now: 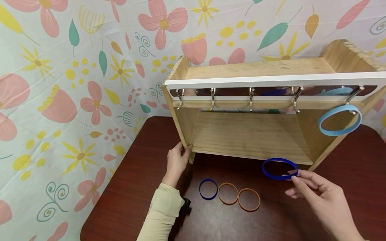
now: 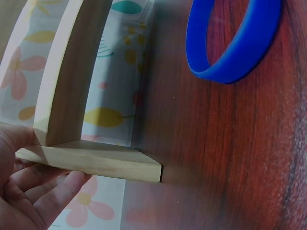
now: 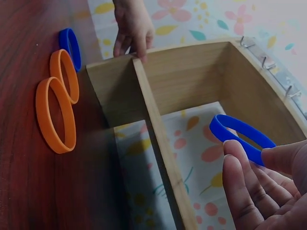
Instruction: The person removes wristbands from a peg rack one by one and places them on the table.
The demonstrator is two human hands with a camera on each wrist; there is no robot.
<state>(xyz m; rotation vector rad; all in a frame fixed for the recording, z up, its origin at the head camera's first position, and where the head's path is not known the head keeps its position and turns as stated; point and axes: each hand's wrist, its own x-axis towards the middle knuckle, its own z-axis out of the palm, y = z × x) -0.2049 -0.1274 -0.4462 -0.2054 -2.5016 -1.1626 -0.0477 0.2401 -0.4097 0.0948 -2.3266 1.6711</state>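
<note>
A dark blue wristband [image 1: 279, 178] is pinched between the thumb and fingers of my right hand [image 1: 324, 197], held in the air before the lower shelf's right part. My left hand [image 1: 177, 162] grips the lower left corner of the wooden shelf rack [image 1: 250, 134], thumb on the front and fingers around the side. A light blue wristband [image 1: 340, 131] hangs on the rightmost of several metal hooks [image 1: 251, 99] along the rack's front. On the table lie another dark blue wristband [image 1: 200, 191] and two orange wristbands, one [image 1: 228, 203] in the middle and one [image 1: 249, 210] at the right.
The dark red wooden table [image 1: 135, 187] carries the rack. A flowered cloth [image 1: 75, 100] hangs behind and to the left. Beside the left sleeve [image 1: 164, 204] is a small black object [image 1: 186, 203], partly hidden.
</note>
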